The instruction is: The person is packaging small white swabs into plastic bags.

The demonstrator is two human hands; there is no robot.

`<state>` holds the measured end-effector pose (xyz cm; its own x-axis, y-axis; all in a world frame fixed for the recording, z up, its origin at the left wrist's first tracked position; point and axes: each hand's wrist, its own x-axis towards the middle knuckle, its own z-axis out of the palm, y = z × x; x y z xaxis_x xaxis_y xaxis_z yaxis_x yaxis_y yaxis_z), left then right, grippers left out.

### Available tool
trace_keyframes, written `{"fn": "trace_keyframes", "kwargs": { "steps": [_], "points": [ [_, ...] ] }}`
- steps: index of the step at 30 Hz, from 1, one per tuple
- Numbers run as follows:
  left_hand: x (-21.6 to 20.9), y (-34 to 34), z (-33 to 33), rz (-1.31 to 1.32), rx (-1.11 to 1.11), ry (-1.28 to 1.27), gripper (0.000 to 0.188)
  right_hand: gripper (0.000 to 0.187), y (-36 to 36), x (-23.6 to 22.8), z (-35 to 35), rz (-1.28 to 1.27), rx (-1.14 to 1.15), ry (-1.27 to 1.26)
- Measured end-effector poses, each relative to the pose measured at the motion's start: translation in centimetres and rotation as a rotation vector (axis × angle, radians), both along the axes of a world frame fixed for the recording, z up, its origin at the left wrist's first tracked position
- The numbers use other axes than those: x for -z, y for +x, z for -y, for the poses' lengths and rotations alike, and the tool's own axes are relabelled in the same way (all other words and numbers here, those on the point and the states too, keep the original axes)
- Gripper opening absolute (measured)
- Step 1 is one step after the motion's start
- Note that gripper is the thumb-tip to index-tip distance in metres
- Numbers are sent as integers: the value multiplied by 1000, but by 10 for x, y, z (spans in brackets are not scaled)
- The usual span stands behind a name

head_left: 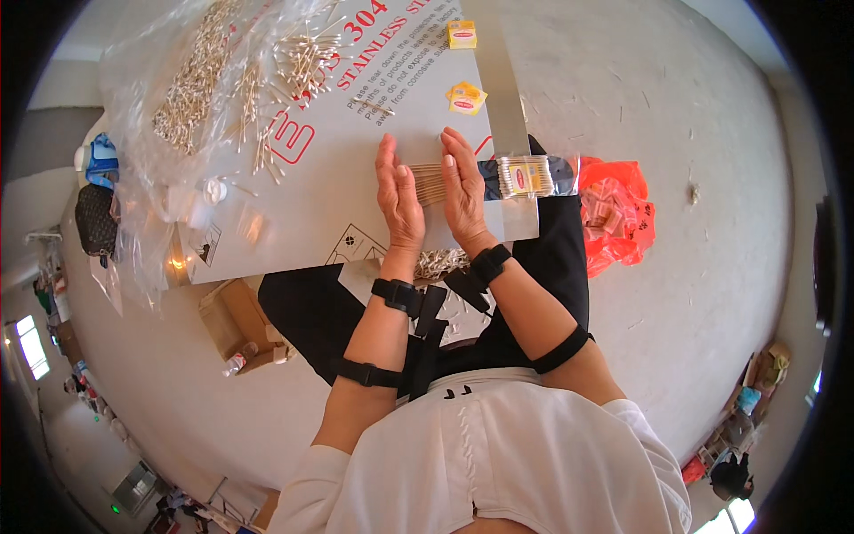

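A row of thin brown wooden sticks (428,184) lies crosswise on the table between my two hands. My left hand (400,196) stands at their left end, fingers stretched out and palm turned inward. At their right end is my right hand (463,191), its fingers also straight, hiding that end of the sticks. Just right of it, a clear bag of cotton swabs (513,177) with a yellow label card lies at the table's right edge. Two small groups of yellow label cards, one nearer (466,98) and one farther (462,36), lie beyond my right hand.
A large clear plastic bag (133,191) and heaps of loose cotton swabs (194,84) cover the table's far left. A red plastic bag (614,214) with packs inside sits right of my leg. An open cardboard box (233,325) is on the floor. Loose swabs (442,263) lie at my lap.
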<state>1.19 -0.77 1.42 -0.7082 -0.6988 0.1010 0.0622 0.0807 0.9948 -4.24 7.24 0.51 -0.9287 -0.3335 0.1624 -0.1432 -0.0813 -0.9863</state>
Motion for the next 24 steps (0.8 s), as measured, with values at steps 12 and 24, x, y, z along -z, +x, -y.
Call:
{"fn": "trace_keyframes", "kwargs": {
  "steps": [12,24],
  "points": [
    [-10,20,-9,663,355,-1045,81,35,-5,-9,-43,300,31,-199],
    [-12,26,-11,677,466,-1076,82,33,5,-9,-43,236,26,-160]
  ]
}}
